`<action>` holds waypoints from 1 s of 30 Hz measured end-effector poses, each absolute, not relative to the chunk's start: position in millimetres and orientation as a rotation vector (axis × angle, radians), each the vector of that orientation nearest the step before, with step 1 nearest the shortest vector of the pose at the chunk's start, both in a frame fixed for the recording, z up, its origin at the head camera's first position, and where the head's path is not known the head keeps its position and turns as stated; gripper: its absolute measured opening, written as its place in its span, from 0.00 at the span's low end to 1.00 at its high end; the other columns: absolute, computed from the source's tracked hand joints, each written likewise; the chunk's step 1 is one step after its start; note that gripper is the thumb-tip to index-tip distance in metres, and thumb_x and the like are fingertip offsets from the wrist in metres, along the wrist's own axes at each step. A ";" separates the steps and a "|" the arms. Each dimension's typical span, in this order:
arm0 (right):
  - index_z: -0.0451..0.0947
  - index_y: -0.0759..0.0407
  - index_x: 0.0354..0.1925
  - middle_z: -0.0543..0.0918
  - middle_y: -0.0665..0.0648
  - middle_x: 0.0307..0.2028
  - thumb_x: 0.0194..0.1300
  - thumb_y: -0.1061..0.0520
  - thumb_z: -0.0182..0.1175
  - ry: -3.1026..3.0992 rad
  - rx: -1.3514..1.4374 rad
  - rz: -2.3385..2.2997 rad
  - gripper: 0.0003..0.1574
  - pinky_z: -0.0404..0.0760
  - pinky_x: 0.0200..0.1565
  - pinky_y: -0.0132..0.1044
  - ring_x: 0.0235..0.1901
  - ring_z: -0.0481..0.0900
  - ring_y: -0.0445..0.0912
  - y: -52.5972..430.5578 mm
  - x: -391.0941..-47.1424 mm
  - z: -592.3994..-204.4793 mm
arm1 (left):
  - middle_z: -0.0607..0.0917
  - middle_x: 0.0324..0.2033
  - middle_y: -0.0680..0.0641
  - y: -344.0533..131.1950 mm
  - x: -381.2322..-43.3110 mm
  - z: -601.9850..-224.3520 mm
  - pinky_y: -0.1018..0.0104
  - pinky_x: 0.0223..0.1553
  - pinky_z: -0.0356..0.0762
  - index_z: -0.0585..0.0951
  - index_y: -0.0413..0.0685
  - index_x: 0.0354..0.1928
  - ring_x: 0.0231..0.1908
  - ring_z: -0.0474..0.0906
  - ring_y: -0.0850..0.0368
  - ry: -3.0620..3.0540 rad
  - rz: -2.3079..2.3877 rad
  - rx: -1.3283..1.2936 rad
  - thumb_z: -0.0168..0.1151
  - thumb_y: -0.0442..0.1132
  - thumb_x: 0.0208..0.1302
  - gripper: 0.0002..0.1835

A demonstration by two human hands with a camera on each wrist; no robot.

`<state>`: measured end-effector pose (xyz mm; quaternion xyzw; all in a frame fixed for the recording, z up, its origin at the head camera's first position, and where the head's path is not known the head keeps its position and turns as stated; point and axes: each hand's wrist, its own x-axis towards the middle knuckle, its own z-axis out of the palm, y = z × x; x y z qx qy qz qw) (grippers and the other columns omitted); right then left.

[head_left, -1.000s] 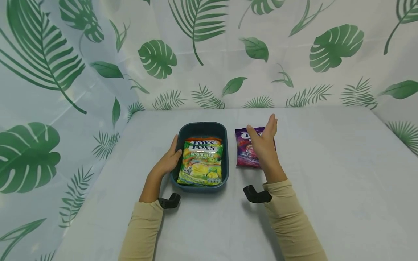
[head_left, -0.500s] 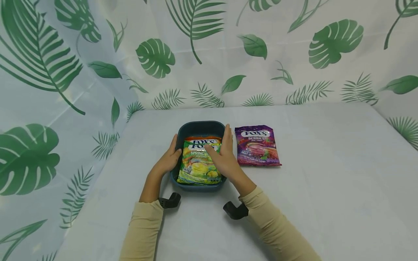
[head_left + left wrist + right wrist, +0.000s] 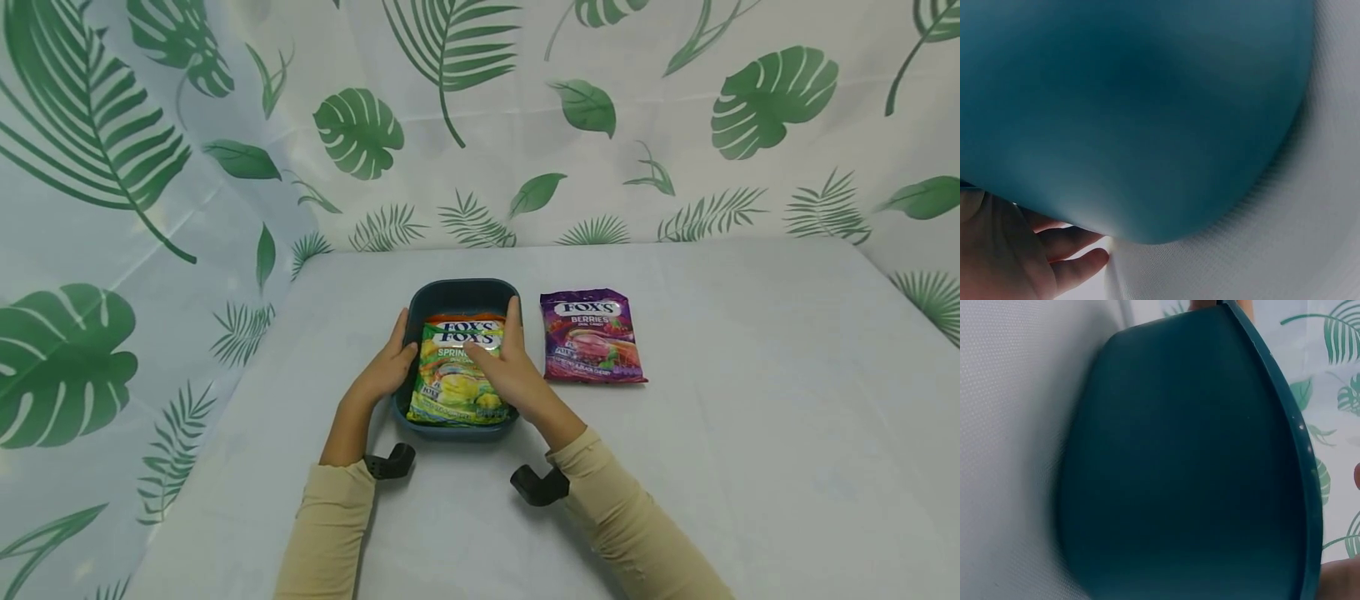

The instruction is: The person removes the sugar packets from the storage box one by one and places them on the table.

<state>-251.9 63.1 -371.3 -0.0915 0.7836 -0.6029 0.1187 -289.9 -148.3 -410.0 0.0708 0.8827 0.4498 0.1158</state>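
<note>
A pale curtain [image 3: 495, 179] with printed green leaves [image 3: 360, 133] hangs behind a white table surface [image 3: 750, 400].

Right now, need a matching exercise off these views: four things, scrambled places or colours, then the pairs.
Things
1. tub
2. green bag
3. Berries bag
4. backdrop

Places or colours
A. white, printed with green leaves
B. purple, flat on the table
C. inside the tub, overlapping an orange-edged bag
D. dark teal, open-topped

Pairs: 1-D, 2-C, 3-B, 4-A
</note>
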 end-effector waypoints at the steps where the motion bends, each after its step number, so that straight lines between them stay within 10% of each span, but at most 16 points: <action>1: 0.12 0.44 0.67 0.20 0.51 0.69 0.67 0.44 0.48 2.293 -0.270 -1.762 0.57 0.32 0.65 0.61 0.69 0.19 0.52 63.3 -251.3 -370.8 | 0.32 0.71 0.44 -148.1 -289.8 -409.9 0.48 0.69 0.36 0.28 0.51 0.70 0.70 0.31 0.45 2.584 1.320 0.208 0.31 0.39 0.73 0.33; 30: 0.24 0.48 0.71 0.32 0.57 0.72 0.66 0.52 0.50 1.925 -0.006 -1.945 0.52 0.40 0.69 0.52 0.71 0.34 0.52 61.7 -251.8 -366.3 | 0.33 0.71 0.44 -149.3 -290.6 -413.7 0.48 0.69 0.36 0.28 0.52 0.70 0.71 0.32 0.46 2.582 1.327 0.208 0.31 0.40 0.72 0.33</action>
